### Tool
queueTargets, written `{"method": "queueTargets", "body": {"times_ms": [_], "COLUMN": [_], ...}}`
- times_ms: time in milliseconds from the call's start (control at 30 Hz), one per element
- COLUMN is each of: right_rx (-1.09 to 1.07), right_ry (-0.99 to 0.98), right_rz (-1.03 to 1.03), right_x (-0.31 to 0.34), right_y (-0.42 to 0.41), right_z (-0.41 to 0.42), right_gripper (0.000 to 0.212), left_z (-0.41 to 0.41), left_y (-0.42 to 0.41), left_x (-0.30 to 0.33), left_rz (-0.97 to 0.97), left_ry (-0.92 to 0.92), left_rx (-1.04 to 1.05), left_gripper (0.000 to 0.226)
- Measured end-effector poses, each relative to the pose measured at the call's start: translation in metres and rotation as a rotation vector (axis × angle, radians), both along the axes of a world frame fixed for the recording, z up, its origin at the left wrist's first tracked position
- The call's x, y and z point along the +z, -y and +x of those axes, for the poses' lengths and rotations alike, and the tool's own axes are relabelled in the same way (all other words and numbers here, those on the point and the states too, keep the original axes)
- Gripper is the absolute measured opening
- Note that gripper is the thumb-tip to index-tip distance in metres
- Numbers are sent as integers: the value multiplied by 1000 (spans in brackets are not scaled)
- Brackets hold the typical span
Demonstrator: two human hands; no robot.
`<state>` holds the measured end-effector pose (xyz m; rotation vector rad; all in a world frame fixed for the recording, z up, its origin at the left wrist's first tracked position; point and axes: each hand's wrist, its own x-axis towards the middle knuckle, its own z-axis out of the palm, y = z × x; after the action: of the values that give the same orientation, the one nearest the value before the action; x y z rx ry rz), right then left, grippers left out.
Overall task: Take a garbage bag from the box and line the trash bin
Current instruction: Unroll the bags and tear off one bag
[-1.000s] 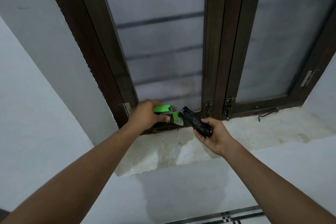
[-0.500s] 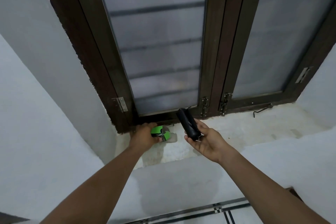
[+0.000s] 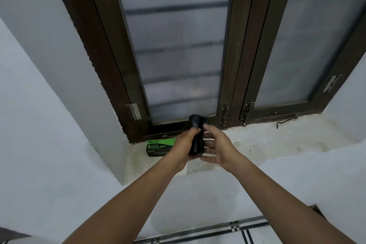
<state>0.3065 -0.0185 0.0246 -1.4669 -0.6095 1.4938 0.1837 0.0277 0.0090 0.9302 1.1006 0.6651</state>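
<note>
Box point(image 3: 160, 147) now lies on the sill, left of your hands, both clamped on the black bag roll point(image 3: 196, 136): start separating one.

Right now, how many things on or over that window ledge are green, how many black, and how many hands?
Green: 1, the garbage bag box lying on the ledge.
Black: 1, the bag roll.
Hands: 2, left hand and right hand, both in a grip on the roll.
Total: 4.

Dim cool daylight through frosted window point(image 3: 174, 49), wide-angle edge distortion
</note>
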Motion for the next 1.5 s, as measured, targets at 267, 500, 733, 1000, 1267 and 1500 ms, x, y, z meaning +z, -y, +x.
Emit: {"method": "queueTargets", "body": {"times_ms": [267, 500, 733, 1000, 1267, 1500], "right_rx": [-134, -335, -519, -49, 63, -118], "right_ry": [169, 255, 515, 572, 278, -143], "right_rz": [99, 135, 72, 77, 150, 171], "right_x": [0, -2, 13, 23, 16, 28], "right_y": [-5, -10, -1, 0, 1, 11], "right_z": [5, 29, 37, 11, 20, 33], "right_gripper": [21, 31, 49, 83, 31, 7], "left_z": [-16, -35, -51, -42, -51, -59], "left_y": [1, 0, -2, 0, 5, 7], "left_x": [14, 9, 14, 29, 41, 35], "left_rz": [-228, -235, -165, -38, -123, -214], "left_ry": [237, 208, 182, 84, 171, 315], "left_rx": [101, 131, 107, 87, -2, 58], "left_gripper": [36, 61, 45, 44, 42, 43]}}
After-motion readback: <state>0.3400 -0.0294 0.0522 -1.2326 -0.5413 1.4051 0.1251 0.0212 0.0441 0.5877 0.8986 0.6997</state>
